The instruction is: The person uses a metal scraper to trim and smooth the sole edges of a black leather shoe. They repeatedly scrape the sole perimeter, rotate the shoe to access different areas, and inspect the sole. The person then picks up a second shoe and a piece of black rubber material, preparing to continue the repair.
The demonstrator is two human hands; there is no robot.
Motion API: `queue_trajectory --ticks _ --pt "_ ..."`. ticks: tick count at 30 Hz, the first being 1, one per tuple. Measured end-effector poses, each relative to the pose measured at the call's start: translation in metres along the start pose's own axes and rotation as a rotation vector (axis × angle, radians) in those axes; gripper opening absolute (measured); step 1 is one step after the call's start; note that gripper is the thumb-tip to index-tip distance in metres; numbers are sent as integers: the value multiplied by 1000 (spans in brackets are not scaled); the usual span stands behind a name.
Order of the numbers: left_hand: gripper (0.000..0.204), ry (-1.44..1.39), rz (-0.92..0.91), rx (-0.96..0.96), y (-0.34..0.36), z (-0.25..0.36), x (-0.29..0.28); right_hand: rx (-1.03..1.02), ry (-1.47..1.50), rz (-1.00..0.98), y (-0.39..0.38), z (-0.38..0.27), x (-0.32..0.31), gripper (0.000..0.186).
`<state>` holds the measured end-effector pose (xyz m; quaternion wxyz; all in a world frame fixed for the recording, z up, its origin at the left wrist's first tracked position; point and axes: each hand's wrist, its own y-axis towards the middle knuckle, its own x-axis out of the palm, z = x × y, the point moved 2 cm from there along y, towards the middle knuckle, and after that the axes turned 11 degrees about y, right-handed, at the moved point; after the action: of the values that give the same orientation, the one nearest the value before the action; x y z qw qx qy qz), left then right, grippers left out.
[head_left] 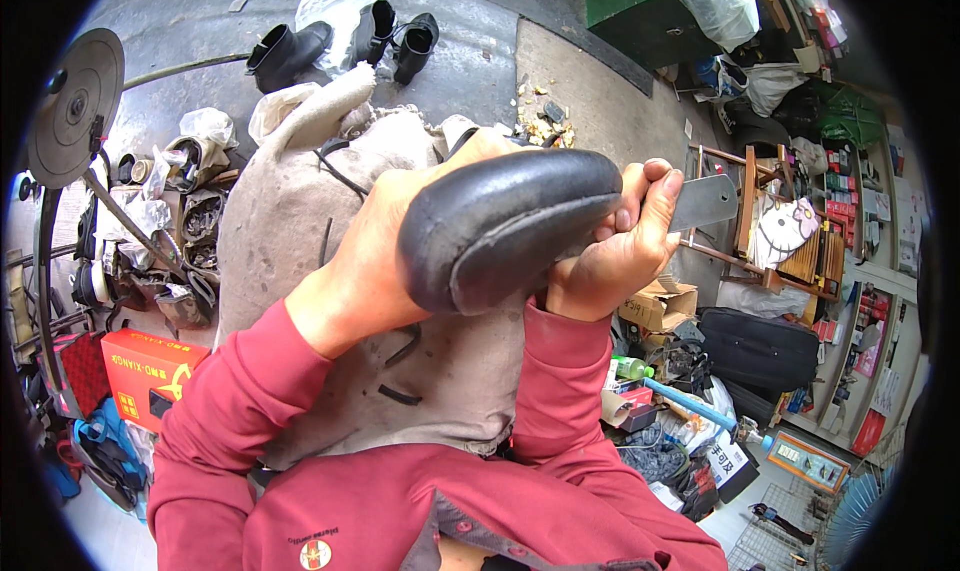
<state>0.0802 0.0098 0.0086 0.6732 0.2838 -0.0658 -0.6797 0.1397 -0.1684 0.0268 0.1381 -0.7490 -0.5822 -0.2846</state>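
A black leather shoe [510,221] is held up over my lap, its rounded toe facing me. My left hand [385,216] grips it from the left, fingers wrapped round its far side. On the other side, my right hand [625,241] is closed round a flat grey metal blade [705,203], probably a cobbler's knife, whose broad end sticks out to the right. The blade's other end is hidden behind the shoe. Beneath lies a grey-beige cloth apron [290,211] over my legs, with several thin black strips [400,395] scattered on it.
Black boots [288,56] stand on the floor ahead, beside scraps [545,121]. To the left are a round metal wheel [78,106] on a stand and a red box [150,371]. On the right sit a wooden chair [745,206], a cardboard box [660,306] and a dark case [755,351].
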Motion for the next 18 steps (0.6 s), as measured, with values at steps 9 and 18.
queue_trajectory --ticks 9,18 --pt "34 42 14 -17 -3 -1 -1 71 -143 63 -2 -2 8 30" --pt "36 28 16 -36 -4 -4 4 20 -102 69 -8 1 7 28"
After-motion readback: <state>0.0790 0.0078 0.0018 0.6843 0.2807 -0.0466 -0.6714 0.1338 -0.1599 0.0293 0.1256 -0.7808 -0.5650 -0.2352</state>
